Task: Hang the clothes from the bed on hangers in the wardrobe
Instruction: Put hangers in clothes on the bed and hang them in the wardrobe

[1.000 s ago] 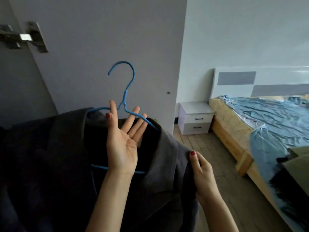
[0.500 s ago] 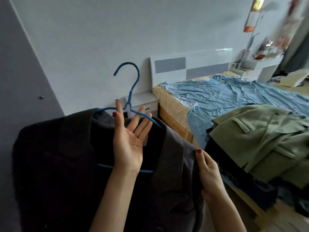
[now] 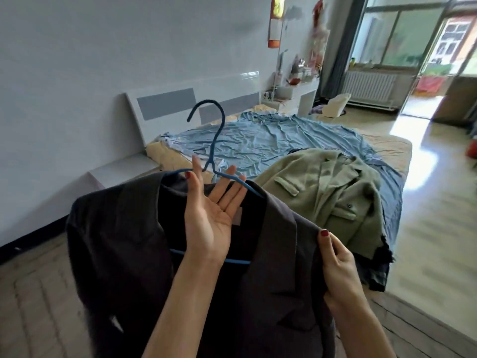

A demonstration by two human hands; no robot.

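Holding palm-up, left hand (image 3: 211, 215) has straight, spread fingers under the blue hanger (image 3: 214, 161), carrying the dark jacket (image 3: 124, 254). Right hand (image 3: 338, 267) pinches the jacket's front edge, thumb on top. Green coat (image 3: 322, 192) lies on bed (image 3: 258, 140).

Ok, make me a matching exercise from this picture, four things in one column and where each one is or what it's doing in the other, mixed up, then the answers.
Things
1. blue wire hanger
2. dark grey jacket
3. pale green jacket
4. right hand

States
A. lying flat on the bed
B. pinching the dark lapel edge
C. draped over the hanger's shoulders
D. hook pointing up, propped by the left hand

Pairs: 1-D, 2-C, 3-A, 4-B
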